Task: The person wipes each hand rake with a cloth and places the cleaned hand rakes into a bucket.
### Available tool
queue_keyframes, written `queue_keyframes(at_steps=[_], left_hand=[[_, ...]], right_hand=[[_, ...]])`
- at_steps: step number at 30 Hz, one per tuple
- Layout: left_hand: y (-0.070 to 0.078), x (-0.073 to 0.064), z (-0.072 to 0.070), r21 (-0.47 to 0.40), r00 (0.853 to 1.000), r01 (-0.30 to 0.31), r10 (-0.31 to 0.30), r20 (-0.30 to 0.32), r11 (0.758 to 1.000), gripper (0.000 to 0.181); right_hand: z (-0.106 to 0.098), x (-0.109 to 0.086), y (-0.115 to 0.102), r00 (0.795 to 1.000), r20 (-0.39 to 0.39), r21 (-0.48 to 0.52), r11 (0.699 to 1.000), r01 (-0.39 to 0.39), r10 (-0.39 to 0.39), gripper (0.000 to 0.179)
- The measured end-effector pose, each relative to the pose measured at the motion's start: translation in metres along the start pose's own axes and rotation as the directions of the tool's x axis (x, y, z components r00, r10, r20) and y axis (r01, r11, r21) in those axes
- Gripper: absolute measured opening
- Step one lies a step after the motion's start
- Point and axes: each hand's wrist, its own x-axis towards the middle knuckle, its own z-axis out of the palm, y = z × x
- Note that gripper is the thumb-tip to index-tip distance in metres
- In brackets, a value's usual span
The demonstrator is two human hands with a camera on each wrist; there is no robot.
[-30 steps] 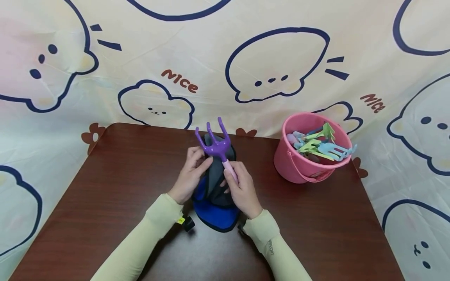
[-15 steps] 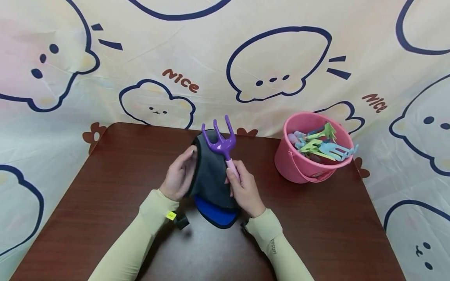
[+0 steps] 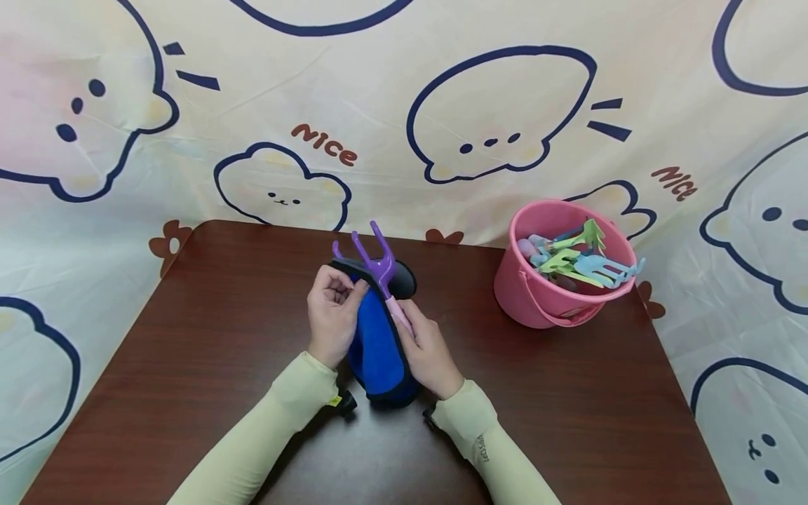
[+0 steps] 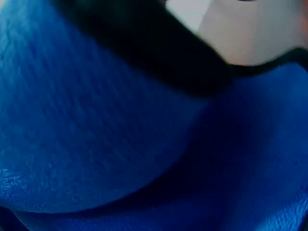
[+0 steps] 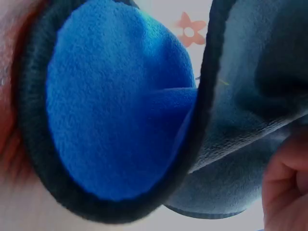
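Observation:
My right hand (image 3: 432,354) grips the pink handle of a purple three-pronged toy garden fork (image 3: 381,270), its prongs pointing up and away over the cloth. Beneath it is a soft cloth piece (image 3: 379,351), blue on one face and dark grey on the other, with black edging. My left hand (image 3: 333,315) pinches its upper left edge, thumb against bent fingers. The blue face is turned up and folded. Close up, the blue cloth (image 4: 96,120) fills most of the left wrist view. A rounded blue flap (image 5: 110,106) stands beside grey folds in the right wrist view.
A pink bucket (image 3: 524,294) stands at the back right of the brown table (image 3: 208,365). Inside lie several green and light blue plastic toys (image 3: 568,263). A patterned cream curtain (image 3: 379,91) hangs behind the table and along its sides.
The cloth's grey side was spread up half a second ago; now the blue side shows. My left hand went from relaxed beside it to pinching its edge. The fork shifted left and lower.

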Motion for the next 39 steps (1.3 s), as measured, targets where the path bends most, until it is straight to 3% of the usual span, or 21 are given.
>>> queue_keyframes(at_steps=[4, 8, 15, 18, 21, 29, 32, 35, 37, 39], left_hand=[[0.004, 0.0, 0.001, -0.099, 0.995, 0.001, -0.012, -0.102, 0.995, 0.021], [0.009, 0.001, 0.004, -0.208, 0.981, 0.021, -0.061, -0.184, 0.978, 0.023], [0.013, 0.012, 0.002, -0.243, 0.937, 0.071, -0.148, -0.317, 0.967, 0.017], [0.017, 0.015, -0.002, -0.303, 0.927, 0.122, -0.218, -0.306, 0.945, 0.014], [0.023, 0.017, -0.007, -0.402, 0.911, 0.191, -0.315, -0.267, 0.895, 0.012], [0.031, 0.024, -0.018, -0.497, 0.828, 0.387, -0.53, -0.183, 0.777, 0.01], [0.028, 0.026, -0.021, -0.505, 0.808, 0.411, -0.559, -0.184, 0.759, 0.01], [0.024, 0.031, -0.026, -0.53, 0.813, 0.391, -0.553, -0.185, 0.752, 0.011], [0.023, 0.032, -0.028, -0.542, 0.833, 0.396, -0.538, -0.126, 0.741, 0.014], [0.022, 0.029, -0.026, -0.537, 0.86, 0.422, -0.509, -0.016, 0.73, 0.02]], right_hand=[[-0.001, 0.0, -0.001, 0.999, 0.03, -0.025, 0.999, 0.024, -0.023, 0.026], [-0.003, 0.0, -0.001, 0.997, 0.067, -0.062, 0.997, 0.049, -0.045, 0.027], [-0.005, -0.001, 0.001, 0.991, 0.128, -0.075, 0.996, 0.037, -0.027, 0.032], [-0.004, -0.001, 0.002, 0.991, 0.131, -0.107, 0.993, 0.047, -0.033, 0.03], [-0.006, -0.001, 0.002, 0.99, 0.125, -0.149, 0.986, 0.077, -0.059, 0.03], [-0.018, 0.001, 0.004, 0.983, 0.143, -0.26, 0.954, 0.149, -0.114, 0.022], [-0.022, 0.002, 0.007, 0.98, 0.13, -0.318, 0.93, 0.184, -0.149, 0.019], [-0.022, 0.001, 0.008, 0.981, 0.101, -0.315, 0.93, 0.189, -0.165, 0.019], [-0.021, 0.001, 0.009, 0.985, 0.058, -0.282, 0.944, 0.174, -0.164, 0.019], [-0.019, 0.001, 0.009, 0.987, 0.008, -0.243, 0.957, 0.158, -0.161, 0.019]])
